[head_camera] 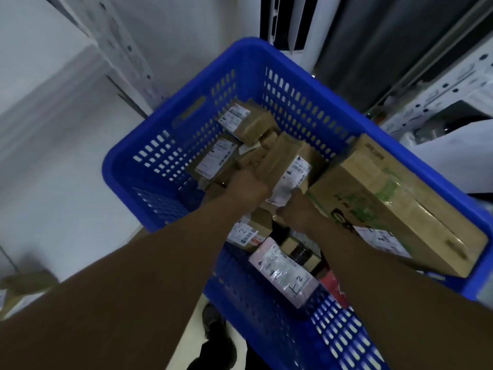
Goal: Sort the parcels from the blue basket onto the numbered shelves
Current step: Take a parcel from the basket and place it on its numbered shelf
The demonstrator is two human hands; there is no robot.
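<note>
The blue basket point(266, 57) fills the middle of the head view and holds several cardboard parcels. Both my hands reach into it. My left hand point(246, 189) and my right hand point(296, 209) grip a brown parcel point(286, 158) with a white label, one on each side of its near end. A big box with green print point(394, 206) leans on the basket's right rim. A pink parcel marked "1-2" point(284, 271) and a small box marked "2" point(252, 231) lie below my arms. More labelled boxes point(249, 121) sit at the far end.
White shelf uprights stand at the left point(117, 46) and a perforated shelf frame point(437, 94) at the right. A cardboard box point(24, 287) lies on a low shelf at the lower left. A dark shoe point(213, 321) shows on the floor beneath the basket.
</note>
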